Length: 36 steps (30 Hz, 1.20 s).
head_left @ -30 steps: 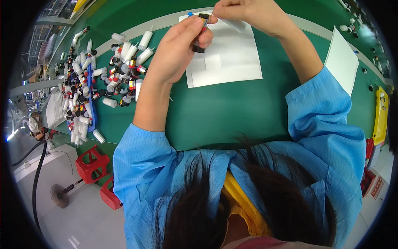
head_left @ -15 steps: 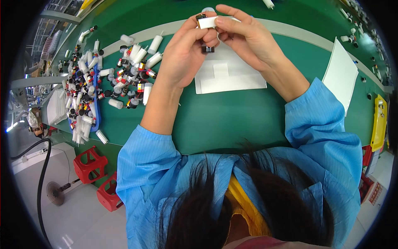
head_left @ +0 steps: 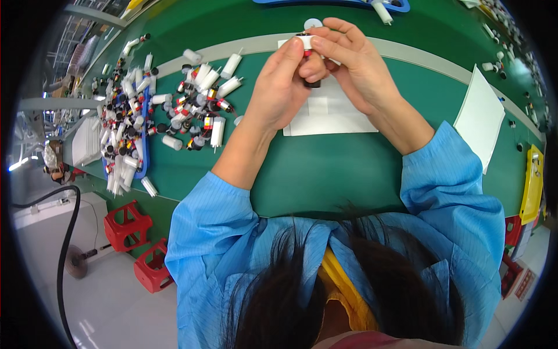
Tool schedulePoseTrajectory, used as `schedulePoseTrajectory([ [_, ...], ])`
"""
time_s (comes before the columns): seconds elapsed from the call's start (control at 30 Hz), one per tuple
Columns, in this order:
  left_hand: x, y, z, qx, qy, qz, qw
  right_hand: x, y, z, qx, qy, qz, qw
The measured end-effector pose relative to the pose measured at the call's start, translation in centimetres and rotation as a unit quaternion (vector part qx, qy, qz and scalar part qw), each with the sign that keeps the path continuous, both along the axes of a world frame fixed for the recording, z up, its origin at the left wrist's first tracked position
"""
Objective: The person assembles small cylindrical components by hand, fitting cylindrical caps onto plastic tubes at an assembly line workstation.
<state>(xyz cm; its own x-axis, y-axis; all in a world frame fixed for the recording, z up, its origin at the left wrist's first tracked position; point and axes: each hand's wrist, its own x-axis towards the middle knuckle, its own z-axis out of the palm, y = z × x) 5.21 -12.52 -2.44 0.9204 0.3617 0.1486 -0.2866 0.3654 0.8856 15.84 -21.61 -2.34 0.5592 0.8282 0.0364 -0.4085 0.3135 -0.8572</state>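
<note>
Small tube (head_left: 312, 84), black w/ a red section, is up at top ctr of frame, held btwn both hands above the counter (head_left: 319, 174). White strip (head_left: 304, 42) lies across its upper part. LH (head_left: 275, 87) fingers clamped on the tube, thumb at the strip's edge. RH (head_left: 359, 72): thumb on the strip's right end, index raised; can't tell if the rest close on anything, view's blocked.

Progress, my read: mid-step on this one pc. Strip is up against the tube, but can't tell if it's fixed or just resting, so call it partly done. Pc is in hand, not yet set down.

Just past the hands, top ctr: pale disc (head_left: 313, 23), partly hidden. Under them: white paper (head_left: 334, 123) on the counter.

Left of ctr: loose pile (head_left: 200, 100), white bodies w/ black, red, yellow bits. Further left: blue tray (head_left: 146, 136) heaped w/ similar. Can't tell which of those are finished, so qty left is unclear.

Top edge, right of ctr: second blue tray (head_left: 400, 7) w/ white cylinder (head_left: 381, 10) at its rim. Right: white sheets (head_left: 478, 116); far right, yellow tray (head_left: 530, 186).
</note>
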Motion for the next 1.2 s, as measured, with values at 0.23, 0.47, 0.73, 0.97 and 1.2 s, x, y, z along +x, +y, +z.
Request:
schedulePoseTrajectory([
  [0.23,-0.8,0.7,0.9,-0.035,0.102,-0.181,0.977,2.3,-0.9,2.5,-0.053,-0.148,0.136,0.978],
  [0.47,-1.2,2.4,0.3,0.595,0.153,0.288,0.735,7.0,4.1,6.8,-0.168,-0.557,0.073,0.81],
  [0.73,-4.8,7.8,0.8,0.604,0.26,0.354,0.665,14.3,13.3,11.8,-0.127,-0.58,-0.3,0.747],
  [0.97,-11.7,10.7,0.0,0.566,0.317,0.334,0.684,12.6,9.2,5.9,-0.061,-0.498,0.035,0.864],
  [1.2,-9.4,10.4,2.9,0.62,0.426,0.244,0.612,5.3,-0.2,-2.8,-0.192,-0.365,0.141,0.9],
])
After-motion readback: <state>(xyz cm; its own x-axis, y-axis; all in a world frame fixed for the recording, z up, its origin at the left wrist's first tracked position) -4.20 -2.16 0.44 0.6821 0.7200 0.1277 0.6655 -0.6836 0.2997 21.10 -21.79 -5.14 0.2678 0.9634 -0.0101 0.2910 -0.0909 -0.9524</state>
